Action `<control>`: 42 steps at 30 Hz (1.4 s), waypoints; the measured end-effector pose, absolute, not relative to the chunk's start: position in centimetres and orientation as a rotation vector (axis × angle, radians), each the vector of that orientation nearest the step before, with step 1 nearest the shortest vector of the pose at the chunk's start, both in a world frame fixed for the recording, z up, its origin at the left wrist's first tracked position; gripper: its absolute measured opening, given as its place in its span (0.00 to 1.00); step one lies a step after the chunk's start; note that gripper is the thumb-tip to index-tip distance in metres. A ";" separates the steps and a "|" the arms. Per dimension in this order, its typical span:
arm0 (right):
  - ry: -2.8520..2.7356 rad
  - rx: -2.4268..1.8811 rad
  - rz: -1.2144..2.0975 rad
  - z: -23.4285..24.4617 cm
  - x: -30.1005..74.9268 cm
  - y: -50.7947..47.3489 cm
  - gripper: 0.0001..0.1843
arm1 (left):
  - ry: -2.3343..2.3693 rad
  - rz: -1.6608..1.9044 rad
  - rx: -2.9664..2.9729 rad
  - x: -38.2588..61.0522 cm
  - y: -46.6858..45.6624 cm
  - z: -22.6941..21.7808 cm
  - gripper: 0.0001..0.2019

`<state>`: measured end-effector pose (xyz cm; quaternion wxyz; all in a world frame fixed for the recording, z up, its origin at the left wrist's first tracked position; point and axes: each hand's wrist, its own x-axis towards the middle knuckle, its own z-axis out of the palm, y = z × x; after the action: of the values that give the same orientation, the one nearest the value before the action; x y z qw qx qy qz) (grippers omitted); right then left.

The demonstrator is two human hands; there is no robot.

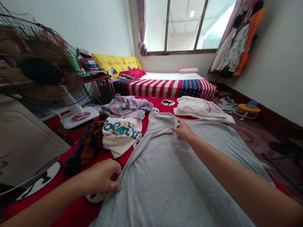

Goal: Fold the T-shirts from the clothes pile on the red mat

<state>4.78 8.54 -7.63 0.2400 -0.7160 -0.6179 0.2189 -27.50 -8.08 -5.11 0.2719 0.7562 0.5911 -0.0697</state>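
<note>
A grey T-shirt (165,170) lies spread out before me, with its sleeve (162,123) toward the far end. My right hand (183,130) reaches over the shirt to the sleeve's hem; thumb and index finger are a little apart, and no cloth looks lifted between them. At the shirt's left edge is my left hand (104,176), fingers bent and apart from the thumb, whose tip is at the cloth. Left of the shirt lie a white Popeye-print shirt (121,132), a purple plaid garment (125,105) and a dark blue and brown garment (88,145).
Underneath is a red patterned bedspread (59,186). A folded off-white garment (201,108) lies at the far right. A standing fan (42,71) occupies the left side. Behind is a bed with a striped, starred cover (153,88); a yellow stool (248,108) stands right.
</note>
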 end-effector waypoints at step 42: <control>-1.398 -1.555 0.215 -12.9 12.6 9.9 0.18 | 0.545 -0.617 2.599 -10.0 -8.5 -2.0 0.05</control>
<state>12.60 9.89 -12.90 0.4967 -0.6422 -0.5770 0.0888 -9.99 -8.51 -1.96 0.2059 0.9329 0.1956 -0.2216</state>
